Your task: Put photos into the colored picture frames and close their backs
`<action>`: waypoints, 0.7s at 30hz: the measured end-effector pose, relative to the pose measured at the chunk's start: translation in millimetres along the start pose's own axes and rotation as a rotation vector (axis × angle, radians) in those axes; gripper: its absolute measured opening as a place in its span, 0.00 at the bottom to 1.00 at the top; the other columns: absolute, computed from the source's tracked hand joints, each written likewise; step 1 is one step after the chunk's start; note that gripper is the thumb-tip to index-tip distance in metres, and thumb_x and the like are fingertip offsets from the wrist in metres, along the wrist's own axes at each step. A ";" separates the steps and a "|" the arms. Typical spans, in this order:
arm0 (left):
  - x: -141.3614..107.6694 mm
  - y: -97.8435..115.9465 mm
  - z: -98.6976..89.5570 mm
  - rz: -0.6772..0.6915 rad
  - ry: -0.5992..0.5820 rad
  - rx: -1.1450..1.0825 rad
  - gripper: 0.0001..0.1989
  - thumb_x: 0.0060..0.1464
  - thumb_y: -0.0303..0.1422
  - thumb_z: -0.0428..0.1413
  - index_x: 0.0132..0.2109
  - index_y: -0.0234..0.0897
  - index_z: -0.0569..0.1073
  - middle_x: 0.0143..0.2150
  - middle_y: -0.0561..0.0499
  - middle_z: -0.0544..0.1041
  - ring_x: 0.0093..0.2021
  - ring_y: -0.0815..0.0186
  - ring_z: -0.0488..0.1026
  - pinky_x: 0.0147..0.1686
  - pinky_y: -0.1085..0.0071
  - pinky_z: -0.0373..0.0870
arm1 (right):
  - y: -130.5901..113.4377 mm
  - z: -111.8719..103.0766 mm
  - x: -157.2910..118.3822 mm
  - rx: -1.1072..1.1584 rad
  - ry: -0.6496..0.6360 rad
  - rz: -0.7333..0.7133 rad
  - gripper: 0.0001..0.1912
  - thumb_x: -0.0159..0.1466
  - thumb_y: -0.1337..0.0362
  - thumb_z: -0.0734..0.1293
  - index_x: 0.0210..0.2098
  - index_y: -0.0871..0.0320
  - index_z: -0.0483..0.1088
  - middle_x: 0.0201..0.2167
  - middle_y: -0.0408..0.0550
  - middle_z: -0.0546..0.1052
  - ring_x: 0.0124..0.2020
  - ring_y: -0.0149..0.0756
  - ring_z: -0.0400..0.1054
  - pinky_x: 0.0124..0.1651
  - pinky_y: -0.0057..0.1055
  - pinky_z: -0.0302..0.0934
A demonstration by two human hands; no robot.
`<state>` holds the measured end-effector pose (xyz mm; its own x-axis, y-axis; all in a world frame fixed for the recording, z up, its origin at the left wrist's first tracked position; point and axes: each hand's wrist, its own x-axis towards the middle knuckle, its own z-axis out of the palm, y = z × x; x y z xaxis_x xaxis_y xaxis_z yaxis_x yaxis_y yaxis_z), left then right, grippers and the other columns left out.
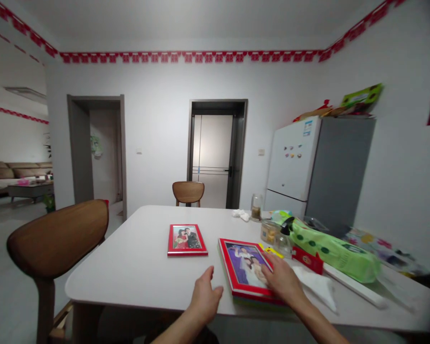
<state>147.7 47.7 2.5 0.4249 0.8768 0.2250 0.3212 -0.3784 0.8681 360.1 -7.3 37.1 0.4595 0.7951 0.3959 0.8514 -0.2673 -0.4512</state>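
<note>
One larger photo frame (246, 270): right hand (282, 281) gripping its three-o'clock edge, left hand (205, 297) parted wide at its eight o'clock.

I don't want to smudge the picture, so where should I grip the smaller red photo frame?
Probably by the near edge of the smaller frame, approached from your side with the left hand: the frame lies flat, that straight edge shows thickness, and the hand is nearby.
</note>
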 end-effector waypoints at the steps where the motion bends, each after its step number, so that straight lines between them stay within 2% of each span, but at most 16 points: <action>1: 3.5 -7.2 -11.4 -0.019 0.033 0.032 0.26 0.42 0.25 0.52 0.52 0.28 0.61 0.49 0.41 0.68 0.49 0.63 0.64 0.47 0.71 0.58 | -21.0 7.5 -2.4 -0.004 0.016 -0.098 0.20 0.54 0.65 0.56 0.45 0.64 0.65 0.47 0.57 0.68 0.50 0.40 0.59 0.53 0.33 0.49; 5: 8.3 -34.5 -57.7 -0.092 0.138 0.105 0.26 0.44 0.27 0.50 0.53 0.24 0.60 0.51 0.38 0.65 0.51 0.60 0.62 0.50 0.70 0.54 | -111.0 60.4 -7.5 0.078 -0.218 -0.445 0.21 0.55 0.66 0.56 0.48 0.61 0.62 0.49 0.51 0.67 0.50 0.35 0.58 0.53 0.30 0.49; 7: 5.0 -45.2 -75.0 -0.108 0.167 0.141 0.26 0.44 0.27 0.50 0.52 0.22 0.60 0.52 0.37 0.65 0.52 0.59 0.61 0.51 0.69 0.53 | -144.4 93.1 -0.1 0.043 -0.291 -0.491 0.23 0.54 0.67 0.57 0.50 0.61 0.60 0.51 0.52 0.65 0.52 0.35 0.56 0.53 0.31 0.47; 9: -0.2 -53.5 -87.3 -0.113 0.180 0.169 0.25 0.43 0.27 0.50 0.51 0.22 0.61 0.51 0.37 0.65 0.52 0.59 0.61 0.51 0.69 0.53 | -164.3 122.0 14.1 0.016 -0.321 -0.478 0.26 0.51 0.69 0.58 0.51 0.61 0.59 0.53 0.54 0.62 0.53 0.39 0.53 0.53 0.36 0.47; 12: -7.5 -60.8 -99.3 -0.119 0.180 0.209 0.24 0.42 0.26 0.51 0.50 0.25 0.63 0.51 0.40 0.66 0.51 0.61 0.61 0.51 0.70 0.53 | -173.9 150.6 35.5 -0.026 -0.352 -0.425 0.29 0.47 0.73 0.60 0.50 0.60 0.59 0.52 0.56 0.62 0.53 0.46 0.53 0.50 0.46 0.48; 15: -13.7 -62.4 -108.5 -0.105 0.167 0.249 0.25 0.42 0.25 0.50 0.51 0.28 0.62 0.51 0.42 0.65 0.52 0.62 0.61 0.52 0.70 0.53 | -172.7 160.4 35.9 -0.053 -0.349 -0.399 0.27 0.46 0.74 0.59 0.47 0.59 0.63 0.51 0.56 0.63 0.51 0.47 0.55 0.48 0.47 0.49; 18: -23.4 -61.7 -114.2 -0.034 0.149 0.285 0.28 0.41 0.25 0.50 0.53 0.31 0.59 0.55 0.43 0.62 0.54 0.62 0.57 0.54 0.68 0.51 | -170.0 154.1 8.0 -0.059 -0.335 -0.420 0.25 0.47 0.74 0.58 0.45 0.58 0.65 0.50 0.53 0.64 0.50 0.44 0.56 0.48 0.42 0.50; 20: -32.4 -61.8 -113.4 0.006 0.061 0.359 0.34 0.37 0.24 0.53 0.55 0.31 0.56 0.58 0.42 0.56 0.57 0.60 0.52 0.55 0.65 0.48 | -167.0 141.3 -17.7 0.014 -0.369 -0.476 0.25 0.46 0.75 0.56 0.44 0.57 0.66 0.47 0.51 0.67 0.49 0.40 0.58 0.49 0.38 0.51; 21: -37.0 -61.9 -111.1 0.023 -0.004 0.407 0.37 0.35 0.24 0.54 0.56 0.30 0.54 0.59 0.41 0.52 0.58 0.58 0.49 0.56 0.63 0.46 | -164.8 132.7 -29.6 0.124 -0.408 -0.523 0.24 0.47 0.74 0.56 0.42 0.57 0.67 0.46 0.50 0.69 0.48 0.38 0.60 0.50 0.35 0.51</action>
<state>18.1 71.6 -10.4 0.4394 0.8657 0.2398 0.6200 -0.4854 0.6165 172.7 85.4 -6.4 -0.1583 0.9514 0.2640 0.8895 0.2535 -0.3802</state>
